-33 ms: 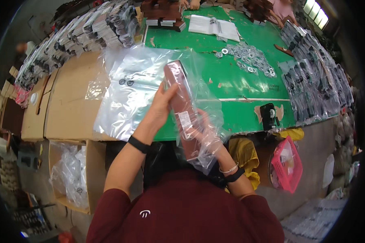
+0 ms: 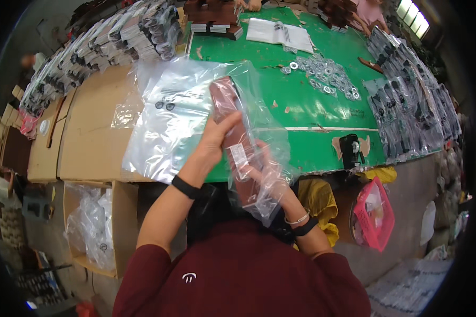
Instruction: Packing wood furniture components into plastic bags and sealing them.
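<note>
A long reddish-brown block with a white label lies slanted inside a clear plastic bag, held in front of my chest at the table edge. My left hand grips its left side, with the thumb across the top. Against the lower right side is my right hand, its fingers wrapped round the block and partly covered by crumpled film. Under and beyond the block, a stack of flat clear bags rests on the table. Whether the block is one piece or several cannot be made out.
Bagged bundles are piled at the left and right. The green table bears small bagged rings and a black device. Below are a carton and pink basket. Another person's hands show at the far edge.
The bagged block's far end has shifted slightly left. My left hand has moved a little to the right along with its grip; my right hand stays nearly in place.
</note>
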Demonstrator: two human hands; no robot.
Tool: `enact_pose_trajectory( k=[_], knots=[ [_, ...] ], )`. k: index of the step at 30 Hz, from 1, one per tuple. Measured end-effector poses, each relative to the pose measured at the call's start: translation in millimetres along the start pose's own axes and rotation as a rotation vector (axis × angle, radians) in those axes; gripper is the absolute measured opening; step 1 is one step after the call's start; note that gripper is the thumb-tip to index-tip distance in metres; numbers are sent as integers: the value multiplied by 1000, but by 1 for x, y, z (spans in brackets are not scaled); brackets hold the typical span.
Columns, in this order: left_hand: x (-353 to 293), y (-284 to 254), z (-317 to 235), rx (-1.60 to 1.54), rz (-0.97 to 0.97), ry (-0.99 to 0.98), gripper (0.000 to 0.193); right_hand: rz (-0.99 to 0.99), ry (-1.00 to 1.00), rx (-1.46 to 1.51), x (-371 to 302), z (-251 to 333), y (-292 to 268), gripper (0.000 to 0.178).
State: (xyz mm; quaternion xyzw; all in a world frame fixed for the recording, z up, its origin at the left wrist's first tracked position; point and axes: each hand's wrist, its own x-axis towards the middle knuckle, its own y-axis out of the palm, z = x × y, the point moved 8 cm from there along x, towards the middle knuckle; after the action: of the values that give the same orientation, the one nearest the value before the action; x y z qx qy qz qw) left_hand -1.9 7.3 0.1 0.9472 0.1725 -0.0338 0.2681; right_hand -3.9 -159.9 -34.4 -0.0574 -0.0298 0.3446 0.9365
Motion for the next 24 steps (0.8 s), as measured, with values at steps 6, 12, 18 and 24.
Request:
enact_pose_trajectory(
  k=[6, 12, 18, 24],
  knots=[
    [-14, 7, 9, -78, -25, 11, 43, 31, -141, -28, 13, 41, 1, 88],
    [4, -51, -38, -191, -157, 184, 38, -80, 2, 88, -29, 41, -104, 79],
    [-5, -50, -38, -266, -179, 194, 47, 227, -55, -203, -86, 61, -120, 52],
    [-14, -77, -33, -288, -276, 211, 45, 115, 356, -692, -129, 11, -219, 39]
  ],
)
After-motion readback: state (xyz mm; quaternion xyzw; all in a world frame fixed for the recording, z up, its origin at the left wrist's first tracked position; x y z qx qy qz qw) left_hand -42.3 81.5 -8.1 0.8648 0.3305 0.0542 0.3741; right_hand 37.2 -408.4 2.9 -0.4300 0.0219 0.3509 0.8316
